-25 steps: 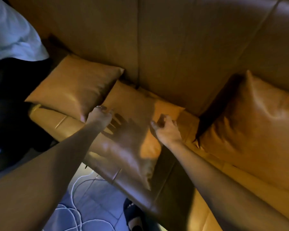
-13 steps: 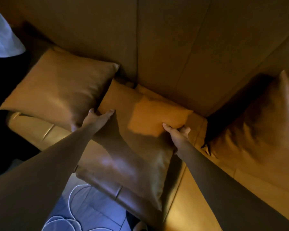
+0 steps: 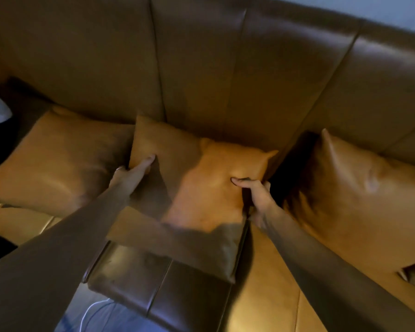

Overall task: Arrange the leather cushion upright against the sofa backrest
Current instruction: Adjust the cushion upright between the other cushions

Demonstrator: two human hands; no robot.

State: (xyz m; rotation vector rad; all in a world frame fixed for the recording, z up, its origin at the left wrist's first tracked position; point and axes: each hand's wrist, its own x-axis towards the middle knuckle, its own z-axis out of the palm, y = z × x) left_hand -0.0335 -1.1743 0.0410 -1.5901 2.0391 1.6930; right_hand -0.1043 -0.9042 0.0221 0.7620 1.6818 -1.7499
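Note:
A tan leather cushion (image 3: 197, 185) lies tilted on the sofa seat, its far edge touching the brown backrest (image 3: 201, 68) and its near corner hanging over the seat's front edge. My left hand (image 3: 132, 172) grips its left edge, thumb on top. My right hand (image 3: 254, 192) grips its right edge, thumb pressed into the face. The fingers of both hands are hidden behind the cushion.
A second tan cushion (image 3: 58, 164) leans at the left, touching the held one. A third cushion (image 3: 359, 195) leans against the backrest at the right. Bare seat leather (image 3: 268, 283) shows near me. A white cable (image 3: 91, 312) lies on the floor below.
Both hands have closed on the cushion's side edges and raised its far edge toward the backrest. The view has tipped upward, showing more of the backrest.

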